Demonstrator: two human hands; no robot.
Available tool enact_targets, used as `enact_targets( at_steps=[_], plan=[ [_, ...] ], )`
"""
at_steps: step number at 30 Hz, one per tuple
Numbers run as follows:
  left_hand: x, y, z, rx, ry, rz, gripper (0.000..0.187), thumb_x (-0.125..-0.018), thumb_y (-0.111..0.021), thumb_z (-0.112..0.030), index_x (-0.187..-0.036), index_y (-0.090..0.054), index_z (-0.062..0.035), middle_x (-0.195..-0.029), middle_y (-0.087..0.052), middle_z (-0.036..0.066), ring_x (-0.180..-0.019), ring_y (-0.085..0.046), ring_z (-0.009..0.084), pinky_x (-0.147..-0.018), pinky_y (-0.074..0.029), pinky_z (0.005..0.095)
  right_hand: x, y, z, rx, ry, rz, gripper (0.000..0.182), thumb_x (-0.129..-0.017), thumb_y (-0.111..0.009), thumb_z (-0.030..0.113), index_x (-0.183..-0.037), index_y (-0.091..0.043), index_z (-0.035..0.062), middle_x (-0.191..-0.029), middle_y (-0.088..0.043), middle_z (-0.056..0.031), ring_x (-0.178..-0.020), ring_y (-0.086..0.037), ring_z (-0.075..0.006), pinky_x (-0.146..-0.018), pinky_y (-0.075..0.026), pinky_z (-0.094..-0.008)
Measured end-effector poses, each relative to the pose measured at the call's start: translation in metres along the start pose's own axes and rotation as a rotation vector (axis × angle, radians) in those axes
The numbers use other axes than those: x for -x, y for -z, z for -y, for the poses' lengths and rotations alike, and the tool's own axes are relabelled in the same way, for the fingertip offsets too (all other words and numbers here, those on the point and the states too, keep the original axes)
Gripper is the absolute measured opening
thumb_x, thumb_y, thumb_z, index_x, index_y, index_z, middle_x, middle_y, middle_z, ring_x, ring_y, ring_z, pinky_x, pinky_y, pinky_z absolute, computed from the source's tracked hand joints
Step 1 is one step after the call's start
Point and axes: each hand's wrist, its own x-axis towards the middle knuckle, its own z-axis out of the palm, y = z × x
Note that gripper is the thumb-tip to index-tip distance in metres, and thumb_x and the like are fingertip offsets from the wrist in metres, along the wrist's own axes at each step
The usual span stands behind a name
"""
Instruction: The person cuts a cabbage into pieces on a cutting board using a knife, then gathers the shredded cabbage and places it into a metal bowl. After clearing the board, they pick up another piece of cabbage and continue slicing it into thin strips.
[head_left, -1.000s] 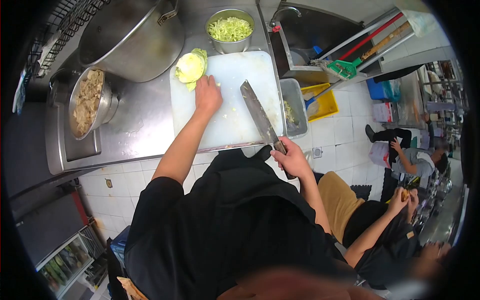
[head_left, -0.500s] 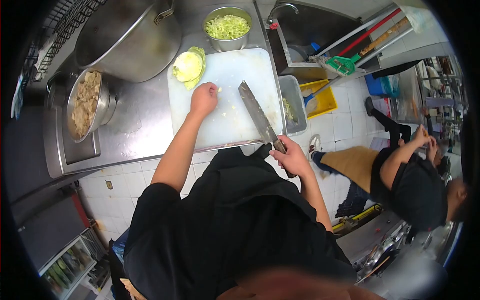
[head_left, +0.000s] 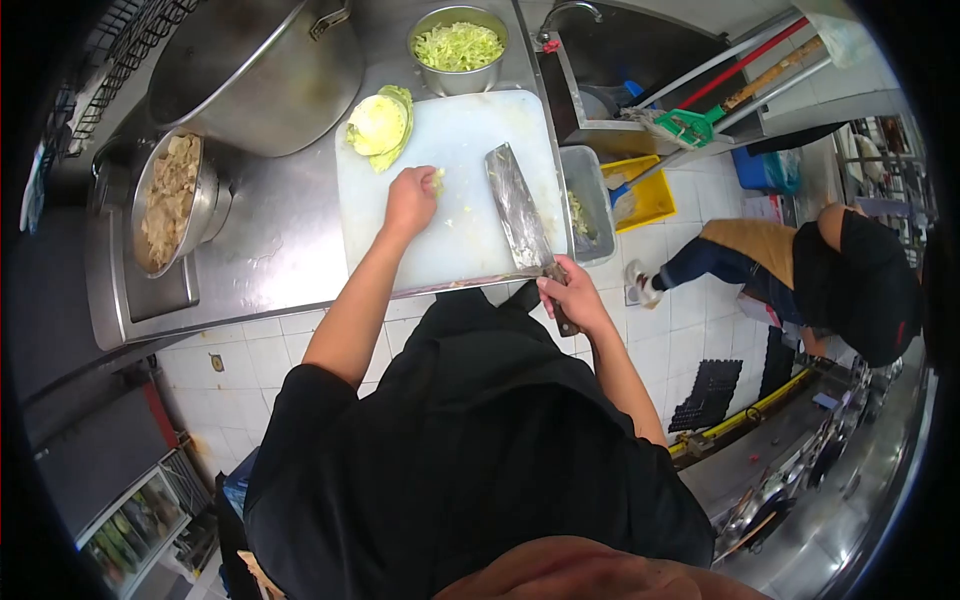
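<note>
My right hand (head_left: pixel 575 297) is closed around the dark handle of a cleaver (head_left: pixel 520 208). Its broad blade, flecked with wet bits, lies with the flat facing up over the right side of the white cutting board (head_left: pixel 465 125). At the board's middle, my left hand (head_left: pixel 411 204) is closed, with small pale-green cabbage scraps (head_left: pixel 438 181) at its fingertips. A cut cabbage (head_left: pixel 379 124) rests on the board's far left corner, beyond my left hand. Just behind the board stands a metal bowl (head_left: pixel 462 80) filled with shredded cabbage (head_left: pixel 457 46).
A large steel pot (head_left: pixel 290 110) and a bowl of pale brown pieces (head_left: pixel 172 205) stand on the left of the counter. Right of the board are a grey bin (head_left: pixel 597 225), a yellow container (head_left: pixel 650 195) and a sink (head_left: pixel 620 65). A co-worker (head_left: pixel 860 280) bends over at the right.
The cleaver has turned, so its flat now shows broadly. My left hand stays nearly in place, with more scraps showing at its fingertips. The co-worker has shifted and bent over.
</note>
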Motion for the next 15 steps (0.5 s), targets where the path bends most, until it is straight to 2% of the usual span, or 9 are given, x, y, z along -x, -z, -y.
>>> enact_targets(
  at_steps=[2,4,5,7,10,13,15],
  plan=[
    [-0.001,0.002,-0.007,-0.006,0.006,0.014,0.041,-0.078,-0.06,0.005,-0.118,-0.062,-0.0011,-0.113,-0.056,0.018,-0.106,-0.056,0.0301,-0.092,-0.046,0.0346,-0.013,-0.003,-0.008,-0.032,0.007,0.005,0.043,-0.089,-0.067,0.012,-0.125,-0.046,0.0033,-0.067,-0.055,-0.0021,-0.052,-0.052,-0.0106,-0.046,-0.044,-0.0265],
    [-0.002,0.002,-0.007,-0.153,-0.15,-0.189,0.047,-0.075,-0.061,0.007,-0.121,-0.06,-0.001,-0.111,-0.055,0.016,-0.101,-0.057,0.028,-0.089,-0.047,0.0334,-0.024,-0.01,-0.013,-0.079,-0.008,0.03,0.035,-0.089,-0.066,0.011,-0.118,-0.048,0.0041,-0.067,-0.055,-0.002,-0.052,-0.052,-0.0103,-0.045,-0.044,-0.0263],
    [-0.003,0.002,-0.006,-0.153,-0.149,-0.189,0.047,-0.075,-0.061,0.007,-0.121,-0.06,-0.001,-0.111,-0.055,0.016,-0.101,-0.057,0.028,-0.089,-0.047,0.0334,-0.027,-0.012,-0.016,-0.094,0.01,0.034,0.03,-0.09,-0.065,0.011,-0.114,-0.049,0.0048,-0.066,-0.055,-0.0019,-0.051,-0.052,-0.0105,-0.045,-0.045,-0.0267],
    [-0.005,0.003,-0.004,-0.113,-0.169,-0.011,0.049,-0.075,-0.058,0.009,-0.123,-0.058,0.0015,-0.113,-0.054,0.017,-0.103,-0.056,0.0326,-0.093,-0.046,0.0352,-0.029,-0.017,-0.013,-0.086,0.0,0.042,0.03,-0.09,-0.065,0.01,-0.114,-0.049,0.0048,-0.066,-0.055,-0.0019,-0.051,-0.052,-0.0104,-0.045,-0.044,-0.0267],
    [0.002,-0.003,-0.011,-0.065,-0.108,0.096,0.051,-0.074,-0.059,0.009,-0.125,-0.058,0.0009,-0.111,-0.054,0.016,-0.099,-0.057,0.0301,-0.091,-0.047,0.0352,-0.028,-0.025,-0.01,-0.054,-0.016,0.064,0.03,-0.089,-0.065,0.01,-0.114,-0.049,0.0047,-0.066,-0.054,-0.0018,-0.051,-0.052,-0.0102,-0.044,-0.044,-0.0267],
    [0.011,-0.008,-0.021,-0.024,-0.032,0.044,0.05,-0.075,-0.061,0.008,-0.124,-0.059,0.0003,-0.111,-0.054,0.015,-0.095,-0.058,0.0259,-0.087,-0.049,0.0334,-0.029,-0.03,-0.012,-0.026,-0.012,0.101,0.031,-0.089,-0.065,0.01,-0.115,-0.049,0.0041,-0.065,-0.054,-0.0019,-0.051,-0.052,-0.0101,-0.044,-0.044,-0.0267],
    [0.016,-0.014,-0.02,-0.023,-0.061,0.012,0.047,-0.075,-0.062,0.008,-0.121,-0.061,0.0004,-0.108,-0.055,0.015,-0.091,-0.059,0.0244,-0.083,-0.051,0.0327,-0.029,-0.029,-0.015,-0.021,-0.004,0.12,0.032,-0.089,-0.065,0.01,-0.116,-0.049,0.0036,-0.065,-0.054,-0.002,-0.051,-0.051,-0.0101,-0.043,-0.044,-0.0267]
  ],
)
